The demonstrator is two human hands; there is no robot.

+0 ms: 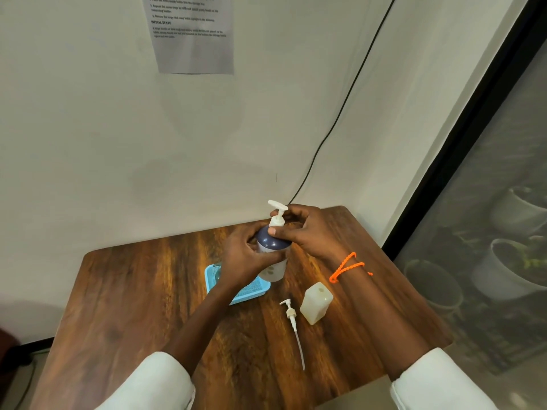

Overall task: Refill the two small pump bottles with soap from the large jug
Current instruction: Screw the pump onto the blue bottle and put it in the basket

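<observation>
Single head-worn view, looking forward and down.
It looks steeply over a wooden table [142, 291] at close range, facing the far wall [88, 128].

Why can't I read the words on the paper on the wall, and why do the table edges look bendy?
Head view: the paper sits at the frame's top edge, small and blurred, so its print smears; the wide-angle lens bows the wooden table and the black cable; the glass at right looks hazy; the hands and pump bottle stay fairly sharp.
</observation>
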